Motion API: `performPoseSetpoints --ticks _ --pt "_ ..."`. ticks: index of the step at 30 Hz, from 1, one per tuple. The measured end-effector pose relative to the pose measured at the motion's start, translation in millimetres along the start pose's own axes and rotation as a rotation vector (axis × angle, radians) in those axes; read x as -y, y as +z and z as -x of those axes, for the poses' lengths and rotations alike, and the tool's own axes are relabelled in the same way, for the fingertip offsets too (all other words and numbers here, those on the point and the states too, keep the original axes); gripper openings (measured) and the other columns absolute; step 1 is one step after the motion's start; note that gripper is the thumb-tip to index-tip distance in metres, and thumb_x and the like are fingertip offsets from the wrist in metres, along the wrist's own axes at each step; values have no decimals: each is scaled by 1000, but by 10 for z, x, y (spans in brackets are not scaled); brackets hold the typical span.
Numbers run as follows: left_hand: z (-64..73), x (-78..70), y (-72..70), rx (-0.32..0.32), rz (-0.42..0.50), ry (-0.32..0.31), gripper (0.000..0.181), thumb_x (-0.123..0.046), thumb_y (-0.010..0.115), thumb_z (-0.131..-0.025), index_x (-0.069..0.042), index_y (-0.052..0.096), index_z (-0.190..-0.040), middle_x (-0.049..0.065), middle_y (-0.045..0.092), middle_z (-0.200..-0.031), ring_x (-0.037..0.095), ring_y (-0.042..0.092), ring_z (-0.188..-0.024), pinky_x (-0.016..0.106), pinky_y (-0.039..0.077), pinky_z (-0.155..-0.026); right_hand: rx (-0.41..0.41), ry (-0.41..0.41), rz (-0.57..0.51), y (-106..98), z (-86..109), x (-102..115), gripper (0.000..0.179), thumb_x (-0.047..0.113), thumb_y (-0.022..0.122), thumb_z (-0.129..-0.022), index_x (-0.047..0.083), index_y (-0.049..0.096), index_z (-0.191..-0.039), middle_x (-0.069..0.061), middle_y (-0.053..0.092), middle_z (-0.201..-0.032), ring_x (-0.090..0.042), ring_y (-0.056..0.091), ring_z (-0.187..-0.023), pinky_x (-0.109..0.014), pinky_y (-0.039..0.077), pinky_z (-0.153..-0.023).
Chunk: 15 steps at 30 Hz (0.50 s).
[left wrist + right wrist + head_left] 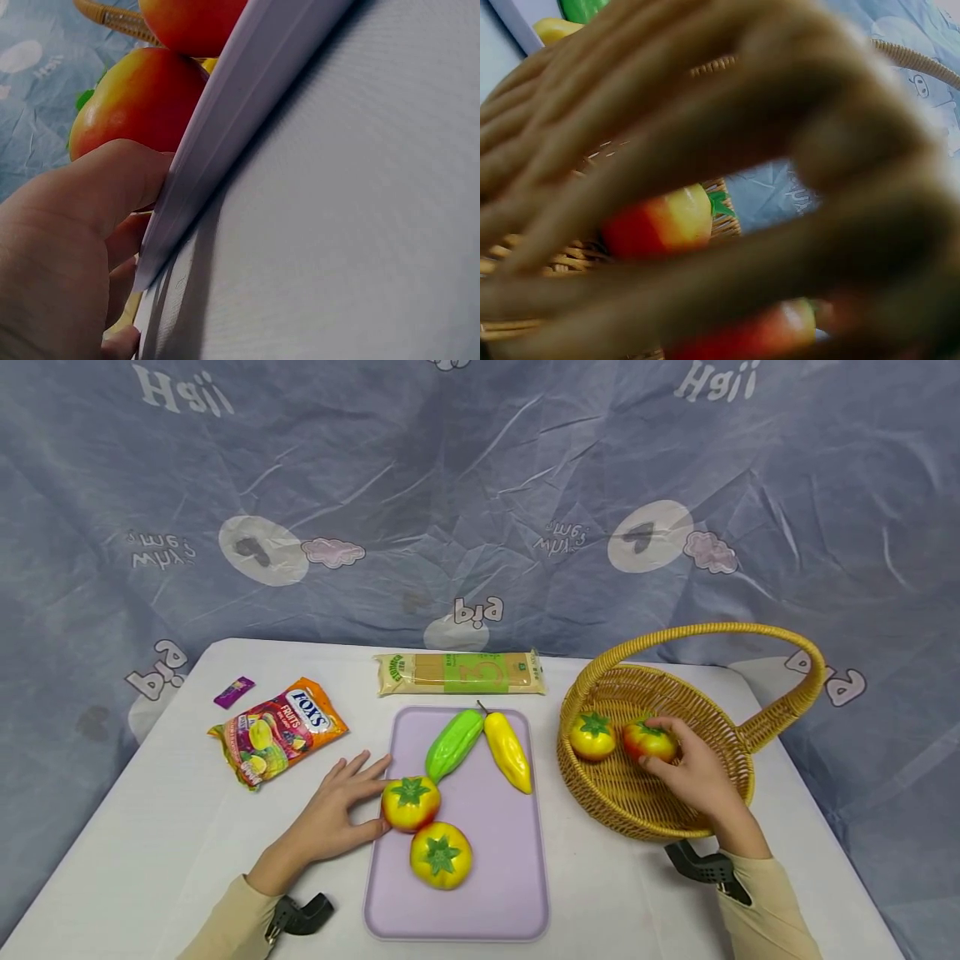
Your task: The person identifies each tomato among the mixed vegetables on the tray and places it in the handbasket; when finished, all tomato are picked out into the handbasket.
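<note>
My left hand [333, 812] lies at the left edge of the lilac tray [495, 893], its fingers spread. Its thumb and forefinger reach a yellow-red tomato [410, 806], thumb right at the tray rim in the left wrist view. Just below sits a second tomato [441, 856]. Farther up the tray lie a green ridged vegetable [455, 743] and a yellow pepper [508, 753]. Inside the wicker basket [600, 793], my right hand [693, 772] holds a tomato [643, 742] between thumb and forefinger. Left of it rests another tomato [592, 739]. Blurred fingers fill much of the right wrist view.
A Fox's candy bag [281, 731] and a small purple packet [234, 692] lie on the table's left. Behind the tray is a pack of noodles [461, 673]. The basket's tall handle [697, 631] arches over the right hand. A patterned grey-blue cloth hangs behind.
</note>
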<state>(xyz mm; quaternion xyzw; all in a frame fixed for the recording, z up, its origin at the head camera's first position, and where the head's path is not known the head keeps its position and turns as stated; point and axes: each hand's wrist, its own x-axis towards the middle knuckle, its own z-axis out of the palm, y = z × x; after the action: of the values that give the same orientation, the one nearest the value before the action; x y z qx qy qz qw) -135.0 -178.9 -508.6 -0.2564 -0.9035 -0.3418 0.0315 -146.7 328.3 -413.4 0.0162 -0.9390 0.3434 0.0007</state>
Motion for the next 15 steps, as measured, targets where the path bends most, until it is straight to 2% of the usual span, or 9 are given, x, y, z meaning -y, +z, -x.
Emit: performPoseSetpoints --ticks 3,6,9,15 --pt "-2 -3 2 3 2 -4 47 -28 79 -78 -18 74 -124 9 54 -154 48 35 -149 74 17 -119 26 -14 36 15 -1 -7 51 9 71 -92 5 49 -138 -31 55 -134 -45 58 -114 -46 51 -88" --pt "-4 -7 1 6 4 -7 47 -28 79 -78 -18 74 -124 9 54 -154 48 35 -149 75 16 -119 36 -21 58 28 1 -9 50 10 73 -91 6 51 -136 -31 55 -136 -46 57 -115 -55 49 -92" --pt "-5 -10 -1 9 5 -10 47 -28 78 -78 -18 74 -124 9 54 -154 48 35 -149 75 16 -119 26 -22 77 38 1 -9 50 8 75 -89 6 53 -134 -31 56 -136 -46 58 -114 -56 49 -92" --pt "-4 -13 -6 8 1 -10 48 -27 78 -78 -16 74 -124 9 54 -154 48 35 -149 75 17 -119 31 2 94 46 -11 -2 50 8 75 -88 5 52 -133 -33 56 -134 -45 58 -110 -52 50 -88"
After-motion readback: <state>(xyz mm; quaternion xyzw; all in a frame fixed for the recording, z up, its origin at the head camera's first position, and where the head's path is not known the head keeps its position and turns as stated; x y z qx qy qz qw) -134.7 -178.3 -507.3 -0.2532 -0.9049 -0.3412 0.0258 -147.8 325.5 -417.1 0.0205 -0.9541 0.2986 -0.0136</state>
